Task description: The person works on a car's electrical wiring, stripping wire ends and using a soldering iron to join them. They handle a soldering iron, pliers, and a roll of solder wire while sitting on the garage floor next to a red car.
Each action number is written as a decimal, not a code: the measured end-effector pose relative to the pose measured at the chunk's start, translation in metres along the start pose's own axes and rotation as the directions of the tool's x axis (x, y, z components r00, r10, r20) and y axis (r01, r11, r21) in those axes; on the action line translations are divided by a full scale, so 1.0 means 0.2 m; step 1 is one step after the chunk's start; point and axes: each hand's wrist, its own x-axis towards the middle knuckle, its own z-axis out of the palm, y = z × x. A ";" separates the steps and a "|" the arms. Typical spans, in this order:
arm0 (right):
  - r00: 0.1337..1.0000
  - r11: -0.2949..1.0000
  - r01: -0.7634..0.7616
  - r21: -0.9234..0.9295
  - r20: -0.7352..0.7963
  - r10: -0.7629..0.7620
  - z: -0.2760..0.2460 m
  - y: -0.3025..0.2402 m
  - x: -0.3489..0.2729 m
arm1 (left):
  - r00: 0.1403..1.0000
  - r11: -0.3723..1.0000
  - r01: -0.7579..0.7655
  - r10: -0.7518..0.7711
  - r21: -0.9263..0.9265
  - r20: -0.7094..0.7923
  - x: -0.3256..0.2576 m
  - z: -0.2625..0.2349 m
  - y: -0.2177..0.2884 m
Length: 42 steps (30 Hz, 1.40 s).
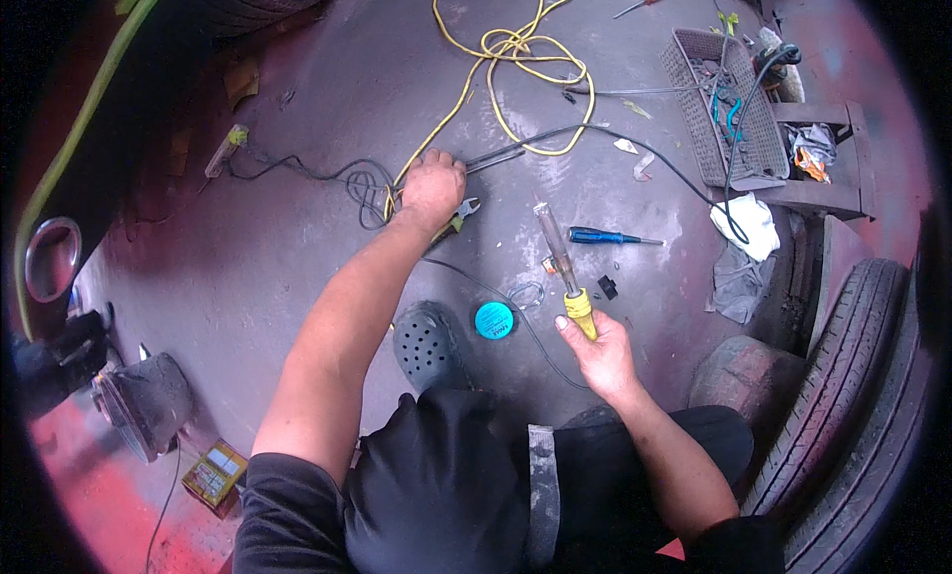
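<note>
In my right hand point(602, 354) is a slim probe-like tool point(557, 247) with a yellow grip and a clear barrel, its thin tip pointing away from me. Reaching forward, my left hand point(433, 187) is closed low over the floor, where yellow and black cables meet. What its curled fingers grip is hidden. Thin dark rods point(496, 159) stick out to its right. Just below that hand lie pliers point(460, 217) with metal jaws. A blue screwdriver point(607, 236) lies to the right of the probe-like tool, and a round turquoise tin point(494, 320) is left of my right hand.
The yellow cable point(511, 49) lies in loops ahead. At the far right stand a grey basket point(684, 108) of tools and a white rag point(746, 227). Tyres point(843, 346) line the right side. A red screwdriver point(640, 3) and small black part point(608, 287) are on the floor.
</note>
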 end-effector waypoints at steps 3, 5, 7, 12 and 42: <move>0.999 0.999 0.040 0.021 0.019 -0.041 0.01 0.02 0.01 | 0.997 0.998 -0.068 0.068 -0.006 -0.019 -0.07 -0.10 -0.03; 0.999 0.998 0.049 0.039 0.004 -0.049 0.01 0.01 0.00 | 0.991 0.975 0.102 -0.117 -0.195 -0.065 -0.14 -0.23 -0.02; 0.995 0.991 0.091 0.102 -0.061 -0.085 0.01 0.02 0.00 | 0.989 0.901 0.137 -0.147 -0.412 0.007 -0.22 -0.47 -0.04; 0.992 0.994 0.083 0.076 -0.102 -0.076 -0.01 0.05 0.02 | 0.979 0.788 0.056 0.076 -0.614 0.187 -0.40 -0.91 0.09; 1.000 0.966 -0.012 0.260 0.012 0.009 -0.04 0.10 -0.02 | 0.998 0.772 -0.024 -0.016 -0.635 -0.057 -0.49 -0.67 0.30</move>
